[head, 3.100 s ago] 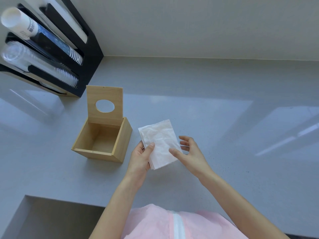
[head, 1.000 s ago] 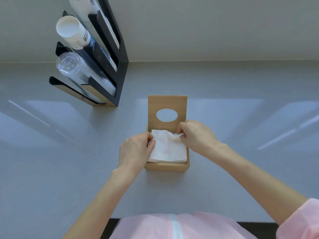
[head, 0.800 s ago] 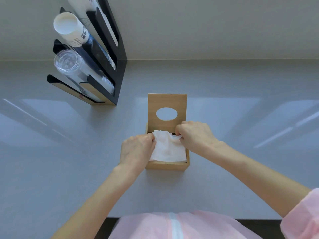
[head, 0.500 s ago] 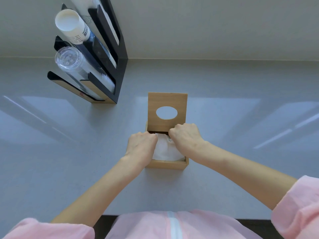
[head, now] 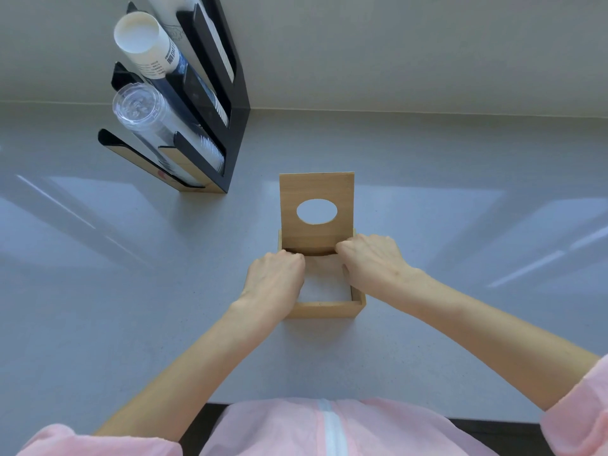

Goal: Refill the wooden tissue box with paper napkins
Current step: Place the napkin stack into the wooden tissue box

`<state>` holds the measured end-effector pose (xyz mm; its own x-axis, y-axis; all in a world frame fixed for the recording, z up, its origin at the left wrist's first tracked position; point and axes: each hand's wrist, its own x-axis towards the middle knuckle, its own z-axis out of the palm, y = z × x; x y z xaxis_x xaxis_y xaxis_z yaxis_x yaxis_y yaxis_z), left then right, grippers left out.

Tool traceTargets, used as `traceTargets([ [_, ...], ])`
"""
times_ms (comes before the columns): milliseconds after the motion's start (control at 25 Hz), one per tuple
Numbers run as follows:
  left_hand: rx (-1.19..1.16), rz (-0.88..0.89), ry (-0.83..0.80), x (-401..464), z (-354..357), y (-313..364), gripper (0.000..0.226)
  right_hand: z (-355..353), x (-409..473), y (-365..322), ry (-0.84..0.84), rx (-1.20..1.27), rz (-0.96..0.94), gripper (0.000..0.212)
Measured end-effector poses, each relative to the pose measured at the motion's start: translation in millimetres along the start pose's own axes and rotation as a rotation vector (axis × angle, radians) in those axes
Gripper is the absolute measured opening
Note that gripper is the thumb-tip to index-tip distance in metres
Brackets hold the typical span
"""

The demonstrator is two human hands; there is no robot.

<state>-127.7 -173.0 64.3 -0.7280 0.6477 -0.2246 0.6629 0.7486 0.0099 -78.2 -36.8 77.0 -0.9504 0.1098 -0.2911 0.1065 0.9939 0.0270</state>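
Light wooden tissue box (head: 324, 309) is sitting on the grey speckled countertop (head: 427, 225), roughly centre, just in front of the person. Its hinged wooden lid with the oval cutout (head: 316, 210) is standing upright at the far edge of the box, fully open.

The stack of white paper napkins (head: 324, 283) is lying inside the box, below the rim, top sheet slightly rumpled at the far side.

Left hand (head: 274, 281) is reaching over the box's left wall, fingers curled down into the box onto the napkins. Right hand (head: 371, 260) is doing the same over the right wall, fingers bent down at the far right corner of the stack. Fingertips of both are hidden inside the box, so I cannot tell whether they are pinching the paper or only pressing on it.

Both forearms are bare; pink sleeves (head: 575, 419) are showing at the bottom edge.

Black cup dispenser rack (head: 235, 126) is standing well apart to the far left against the wall, holding a white paper cup stack (head: 144, 44) and a clear plastic cup stack (head: 148, 116).
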Motion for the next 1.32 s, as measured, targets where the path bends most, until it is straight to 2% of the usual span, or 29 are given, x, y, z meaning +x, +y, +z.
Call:
traceTargets([
  [80, -0.005, 0.114, 0.020, 2, 0, -4, 0.017, -3, -3, 5, 0.063, 0.038, -0.066, 0.015],
  [160, 0.034, 0.252, -0.025, 4, 0, -4, 0.016, -4, -5, 1, 0.072, 0.040, -0.171, 0.023],
  [280, 0.195, 0.375, -0.127, 10, 5, 3, 0.021, 5, -6, -11, -0.068, -0.088, -0.292, 0.017],
  [400, 0.310, 0.364, -0.224, 19, 5, 8, 0.021, 12, 0, -19, -0.232, -0.210, -0.285, 0.017],
  [600, 0.447, 0.302, -0.380, 25, -2, 18, 0.025, 17, 13, -18, -0.327, -0.353, -0.306, 0.025],
  [720, 0.484, 0.301, -0.418, 25, -3, 23, 0.028, 16, 13, -17, -0.368, -0.346, -0.279, 0.024],
  [800, 0.463, 0.321, -0.452, 26, -1, 22, 0.029, 14, 10, -17, -0.345, -0.304, -0.247, 0.020],
  [880, 0.437, 0.324, -0.490, 26, 0, 19, 0.030, 11, 8, -17, -0.318, -0.277, -0.257, 0.036],
  [960, 0.409, 0.330, -0.511, 25, 0, 15, 0.032, 11, 6, -15, -0.303, -0.273, -0.262, 0.039],
  [1120, 0.365, 0.356, -0.513, 26, 1, 8, 0.037, 13, 3, -11, -0.253, -0.217, -0.289, 0.019],
  [1240, 0.397, 0.351, -0.493, 24, 2, 6, 0.034, 17, -4, -5, -0.167, -0.099, -0.318, 0.034],
  [1320, 0.355, 0.358, -0.425, 21, 3, 5, 0.029, 21, -12, 0, -0.097, 0.020, -0.332, 0.044],
])
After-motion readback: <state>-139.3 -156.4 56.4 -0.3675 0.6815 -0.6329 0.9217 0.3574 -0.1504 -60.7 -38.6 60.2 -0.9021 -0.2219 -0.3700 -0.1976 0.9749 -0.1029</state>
